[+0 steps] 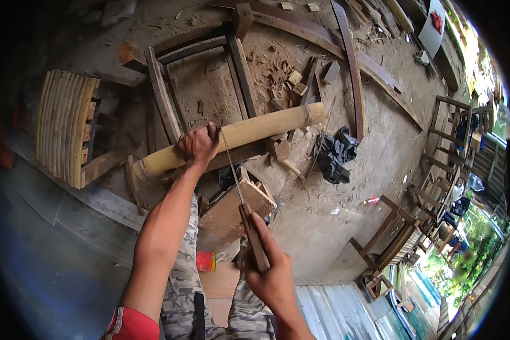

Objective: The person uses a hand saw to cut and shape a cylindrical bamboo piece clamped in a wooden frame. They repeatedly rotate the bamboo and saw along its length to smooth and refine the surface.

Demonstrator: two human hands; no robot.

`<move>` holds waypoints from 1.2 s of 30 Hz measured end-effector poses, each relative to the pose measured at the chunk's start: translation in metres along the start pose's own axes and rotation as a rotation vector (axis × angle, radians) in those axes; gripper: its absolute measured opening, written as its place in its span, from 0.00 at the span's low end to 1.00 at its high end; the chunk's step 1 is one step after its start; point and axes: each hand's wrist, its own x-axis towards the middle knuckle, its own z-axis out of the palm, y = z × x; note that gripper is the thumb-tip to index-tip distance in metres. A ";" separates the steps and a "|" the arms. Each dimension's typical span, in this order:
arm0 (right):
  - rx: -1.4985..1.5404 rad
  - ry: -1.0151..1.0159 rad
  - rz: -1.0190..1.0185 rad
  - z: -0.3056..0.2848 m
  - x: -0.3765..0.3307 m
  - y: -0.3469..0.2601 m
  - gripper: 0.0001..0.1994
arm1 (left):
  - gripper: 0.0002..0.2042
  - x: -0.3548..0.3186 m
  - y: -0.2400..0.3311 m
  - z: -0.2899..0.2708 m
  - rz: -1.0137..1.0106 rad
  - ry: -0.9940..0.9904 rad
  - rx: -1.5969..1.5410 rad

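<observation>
From nine to nearly two o'clock lies a bamboo pole (266,128); a saw (254,238) overlaps it, gripped by the right hand (273,264) at six; at ten, the left hand (198,145) clasps the pole.

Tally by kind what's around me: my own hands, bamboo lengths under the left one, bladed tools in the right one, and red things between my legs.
Hands: 2 (left hand, right hand)
Bamboo length: 1
Bladed tool: 1
Red thing: 1, partly yellow
Total: 5
</observation>
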 end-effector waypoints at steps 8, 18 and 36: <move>-0.005 0.037 -0.138 0.051 0.154 0.015 0.32 | 0.19 0.007 0.009 -0.005 -0.014 -0.035 0.035; -0.048 0.043 -0.094 -0.001 0.015 -0.004 0.31 | 0.23 0.003 0.000 0.005 -0.005 0.045 -0.043; -0.105 0.098 -0.263 0.045 0.138 0.024 0.31 | 0.20 -0.005 0.011 0.002 0.066 0.001 -0.080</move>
